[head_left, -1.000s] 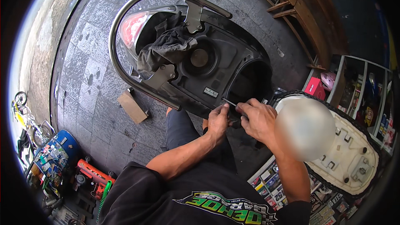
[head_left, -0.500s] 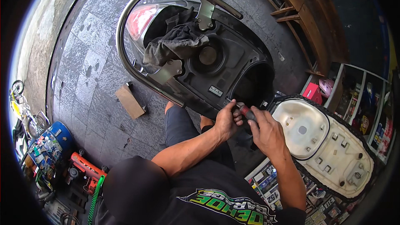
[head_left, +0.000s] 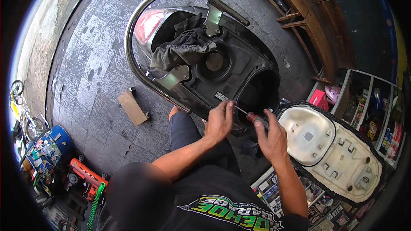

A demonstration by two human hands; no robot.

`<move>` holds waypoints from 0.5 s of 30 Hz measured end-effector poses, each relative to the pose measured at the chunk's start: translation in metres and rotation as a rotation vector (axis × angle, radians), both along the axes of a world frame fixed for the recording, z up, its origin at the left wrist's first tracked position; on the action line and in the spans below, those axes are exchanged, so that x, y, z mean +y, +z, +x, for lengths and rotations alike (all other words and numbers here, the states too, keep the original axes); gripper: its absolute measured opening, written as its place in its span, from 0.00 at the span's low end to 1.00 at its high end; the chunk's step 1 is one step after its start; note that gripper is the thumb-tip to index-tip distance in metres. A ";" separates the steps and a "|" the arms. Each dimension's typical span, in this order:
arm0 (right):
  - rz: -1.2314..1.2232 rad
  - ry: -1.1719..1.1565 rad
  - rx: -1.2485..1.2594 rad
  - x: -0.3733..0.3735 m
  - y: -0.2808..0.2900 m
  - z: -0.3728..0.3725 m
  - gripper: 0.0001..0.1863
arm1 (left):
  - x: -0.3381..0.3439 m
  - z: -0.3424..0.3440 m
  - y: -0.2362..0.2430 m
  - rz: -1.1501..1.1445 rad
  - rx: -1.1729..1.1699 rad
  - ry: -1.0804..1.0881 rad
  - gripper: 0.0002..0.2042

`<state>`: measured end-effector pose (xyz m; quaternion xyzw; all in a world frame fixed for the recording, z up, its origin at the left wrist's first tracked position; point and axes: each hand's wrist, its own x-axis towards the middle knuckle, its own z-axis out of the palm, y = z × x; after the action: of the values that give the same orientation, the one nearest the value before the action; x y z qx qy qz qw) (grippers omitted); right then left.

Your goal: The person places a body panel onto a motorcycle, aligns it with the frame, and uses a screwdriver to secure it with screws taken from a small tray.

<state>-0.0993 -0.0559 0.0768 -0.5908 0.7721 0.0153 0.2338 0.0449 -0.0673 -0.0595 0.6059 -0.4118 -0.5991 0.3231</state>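
Gripping the red-handled screwdriver (head_left: 252,116), the right hand (head_left: 273,138) holds it by the scooter body (head_left: 240,61); the left hand (head_left: 220,121) bunches its fingers near the tip (pinching something or not, I cannot tell)

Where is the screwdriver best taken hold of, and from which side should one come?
Probably by its thick handle, coming from the person's right, where the right hand holds it. The screwdriver lies slanted, handle toward that side; its thin shaft points up-left in the picture, toward the left hand, and offers less to grip.
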 end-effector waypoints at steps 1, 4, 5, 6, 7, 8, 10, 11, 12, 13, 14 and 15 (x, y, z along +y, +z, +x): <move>-0.151 0.113 -0.052 -0.002 0.004 0.005 0.21 | -0.009 0.014 0.008 -0.130 -0.102 -0.056 0.13; -0.161 0.151 -0.044 0.005 0.006 0.005 0.21 | -0.022 0.047 0.013 -0.478 -0.565 -0.539 0.13; -0.018 0.086 0.008 0.007 0.005 0.003 0.22 | -0.022 0.052 0.014 -0.482 -0.566 -0.541 0.13; 0.055 0.031 0.033 0.007 0.005 0.002 0.21 | -0.022 0.057 0.017 -0.431 -0.678 -0.691 0.13; 0.051 0.032 0.031 0.005 0.006 0.005 0.21 | -0.025 0.062 0.022 -0.375 -0.793 -0.838 0.13; -0.110 0.070 -0.028 0.003 0.007 0.009 0.21 | -0.028 0.068 0.027 -0.422 -0.823 -0.945 0.15; -0.273 0.107 -0.087 0.002 0.008 0.011 0.22 | -0.026 0.066 0.018 -0.496 -0.864 -0.964 0.16; -0.183 0.138 -0.059 0.004 0.007 0.008 0.22 | -0.025 0.066 0.014 -0.569 -0.902 -0.985 0.18; -0.093 0.169 -0.030 0.005 0.007 0.008 0.22 | -0.025 0.067 0.009 -0.572 -0.905 -0.983 0.18; -0.097 0.169 -0.029 0.003 0.008 0.010 0.22 | -0.028 0.067 0.005 -0.618 -0.911 -1.005 0.19; 0.021 0.042 -0.008 0.000 0.010 0.012 0.23 | -0.030 0.067 0.002 -0.665 -0.917 -1.026 0.20; 0.139 -0.085 0.012 -0.003 0.011 0.014 0.23 | -0.030 0.070 0.000 -0.668 -0.920 -1.022 0.20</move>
<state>-0.0853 -0.0590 0.0877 -0.5396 0.7950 0.0627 0.2700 0.1153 -0.0970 -0.0593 0.3988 -0.8932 -0.2051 -0.0323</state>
